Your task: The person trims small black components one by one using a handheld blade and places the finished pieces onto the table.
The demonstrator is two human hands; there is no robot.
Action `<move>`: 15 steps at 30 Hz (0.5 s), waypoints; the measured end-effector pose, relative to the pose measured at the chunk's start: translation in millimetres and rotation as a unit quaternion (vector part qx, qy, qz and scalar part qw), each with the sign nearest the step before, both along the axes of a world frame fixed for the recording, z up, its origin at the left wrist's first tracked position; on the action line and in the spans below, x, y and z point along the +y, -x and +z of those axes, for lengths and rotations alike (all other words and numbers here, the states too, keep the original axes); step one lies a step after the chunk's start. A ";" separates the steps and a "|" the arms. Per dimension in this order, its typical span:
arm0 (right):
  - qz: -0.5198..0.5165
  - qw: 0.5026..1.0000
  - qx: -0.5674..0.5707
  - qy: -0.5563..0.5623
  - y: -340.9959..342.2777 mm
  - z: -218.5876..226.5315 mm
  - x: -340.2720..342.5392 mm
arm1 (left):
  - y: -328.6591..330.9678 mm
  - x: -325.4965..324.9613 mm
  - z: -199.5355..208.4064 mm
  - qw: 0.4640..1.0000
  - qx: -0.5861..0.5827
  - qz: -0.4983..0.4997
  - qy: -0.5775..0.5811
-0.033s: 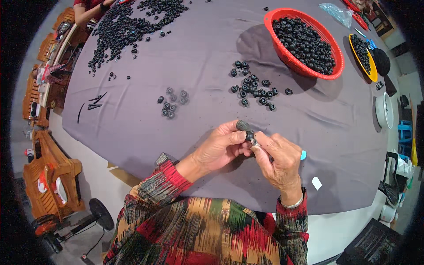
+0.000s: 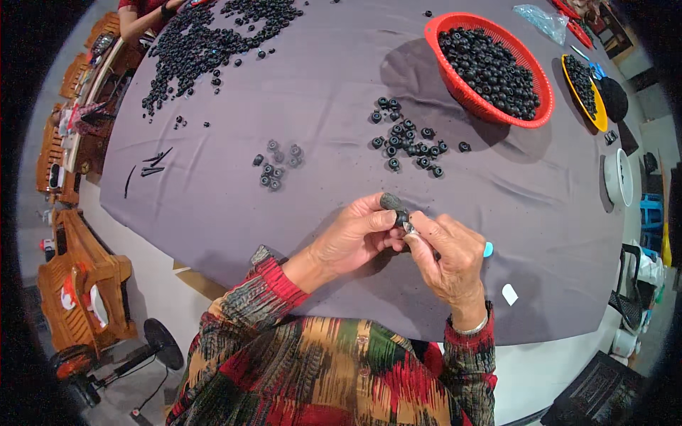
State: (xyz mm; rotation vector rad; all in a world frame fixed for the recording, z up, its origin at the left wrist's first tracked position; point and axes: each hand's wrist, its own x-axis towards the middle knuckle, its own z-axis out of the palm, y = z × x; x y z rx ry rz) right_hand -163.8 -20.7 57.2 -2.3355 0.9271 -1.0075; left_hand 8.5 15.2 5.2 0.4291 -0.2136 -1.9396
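Observation:
Over the near middle of the table, my left hand (image 2: 355, 234) pinches a small round black rubber part (image 2: 402, 217) between thumb and fingers. A dark grey cover (image 2: 390, 201) sits on one of its fingertips. Against that part, my right hand (image 2: 451, 259) is closed around a small tool with a short shiny tip (image 2: 408, 228). A teal end (image 2: 488, 249) shows past the right palm, likely the tool's handle; the rest is hidden in the fist. Beyond my hands lie a loose group of black parts (image 2: 408, 145) and a smaller, greyer-looking cluster (image 2: 275, 167).
A red basket (image 2: 435, 50) full of black parts stands far right, beside a yellow dish (image 2: 601, 117) and a white bowl (image 2: 620, 177). A big spread of black parts (image 2: 192, 53) covers the far left, near another person's arm (image 2: 142, 25). Thin black strips (image 2: 151, 170) lie left.

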 end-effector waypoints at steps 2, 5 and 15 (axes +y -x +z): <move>-0.004 1.000 0.007 -0.007 -0.1 -1.3 0.7 | -1.9 0.2 0.2 1.000 -0.009 -0.003 -0.007; -0.010 1.000 0.018 -0.022 -0.6 -3.7 1.2 | -3.0 -0.9 0.2 1.000 -0.022 -0.002 -0.005; -0.017 0.992 -0.014 -0.125 -7.7 -6.9 -0.5 | -2.9 -2.4 1.9 0.996 -0.084 0.025 0.003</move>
